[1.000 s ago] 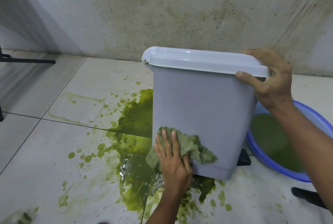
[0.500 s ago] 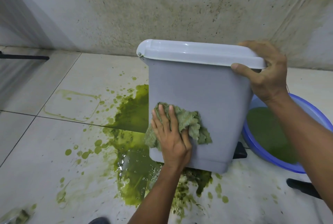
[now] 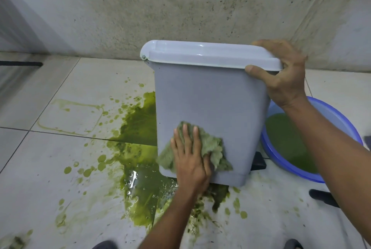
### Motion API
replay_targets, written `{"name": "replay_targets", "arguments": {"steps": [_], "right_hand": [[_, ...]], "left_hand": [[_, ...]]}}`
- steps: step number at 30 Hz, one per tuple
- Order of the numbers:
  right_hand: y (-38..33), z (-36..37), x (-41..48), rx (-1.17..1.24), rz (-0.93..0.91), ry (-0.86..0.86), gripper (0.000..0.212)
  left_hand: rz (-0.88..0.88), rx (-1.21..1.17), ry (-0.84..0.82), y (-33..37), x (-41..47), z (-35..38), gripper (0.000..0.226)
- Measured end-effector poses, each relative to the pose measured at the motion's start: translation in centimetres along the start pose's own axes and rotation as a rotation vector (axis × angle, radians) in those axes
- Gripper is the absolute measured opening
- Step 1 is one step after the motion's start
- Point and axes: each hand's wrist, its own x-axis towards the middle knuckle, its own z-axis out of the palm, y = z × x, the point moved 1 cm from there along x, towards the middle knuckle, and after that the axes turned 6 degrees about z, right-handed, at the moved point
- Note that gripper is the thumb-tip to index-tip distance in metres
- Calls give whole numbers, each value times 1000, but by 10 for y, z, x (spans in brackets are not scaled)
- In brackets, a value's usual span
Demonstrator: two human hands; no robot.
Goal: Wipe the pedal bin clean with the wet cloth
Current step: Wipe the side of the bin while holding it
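A grey pedal bin point(image 3: 210, 104) with a pale closed lid point(image 3: 208, 54) stands tilted on the tiled floor in the head view. My left hand point(image 3: 190, 158) presses a wet green-stained cloth point(image 3: 212, 148) flat against the lower part of the bin's near side. Over the lid's right corner, my right hand point(image 3: 281, 74) grips the bin, thumb on the front and fingers on top. The black pedal point(image 3: 260, 161) sticks out at the bin's lower right.
Green liquid point(image 3: 140, 168) is spilled in a puddle and splashes on the floor left of and under the bin. A blue basin point(image 3: 341, 124) holding green water sits to the right. A stained wall point(image 3: 180, 8) rises just behind. A dark object point(image 3: 321, 196) lies at lower right.
My left hand slid the cloth up the bin's side, then back down a little and to the right. The right hand kept its hold on the lid corner.
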Motion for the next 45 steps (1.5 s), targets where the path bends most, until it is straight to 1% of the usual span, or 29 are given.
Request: {"name": "replay_targets", "arguments": {"steps": [1,3,6,8,11,14,16,19,21,25,28,30,32,34,37,39,42,43,45], "right_hand": [[0,0,0,3,1,-1,42],[1,0,1,1,7,2,42],[1,1,4,0,21,7,43],[2,1,3,5,21,19,44],[2,2,2,15,17,23,42],[1,2,1,7,18,27,41],[1,1,0,10,17,28,41],[0,3,1,6,29,18,42],[0,2,2,9,41,24,42],[1,2,2,12,44,18,43],[1,2,5,3,56,13,44],[1,2,6,1,57,15,44],[0,3,4,-1,42,16,42],[0,4,3,2,32,17,41],[0,3,3,-3,35,18,40],[0,2,2,-11,23,16,40],[1,4,3,-8,12,19,41],[1,4,3,-5,17,25,41],[1,3,3,-4,26,30,41]], "left_hand": [[76,51,7,-2,20,-7,68],[171,145,5,-4,57,-22,66],[205,228,-23,-4,74,-33,65],[213,230,-62,-4,55,-28,65],[242,248,-165,-9,-4,-7,68],[287,335,-238,-20,-65,13,84],[306,379,-265,-26,-81,16,93],[357,361,-255,-32,-65,9,93],[371,283,-215,-31,-39,-4,88],[264,154,-9,-26,51,-37,72],[258,170,56,-26,93,-51,67],[280,196,50,-28,86,-48,67],[261,194,28,-27,59,-37,67],[268,198,-56,-27,18,-21,66],[399,268,-222,-40,-46,-3,74],[492,325,-274,-56,-65,-2,73],[589,371,-315,-72,-54,-14,85],[570,342,-301,-72,-43,-20,86],[447,219,-201,-64,-8,-33,77]]}}
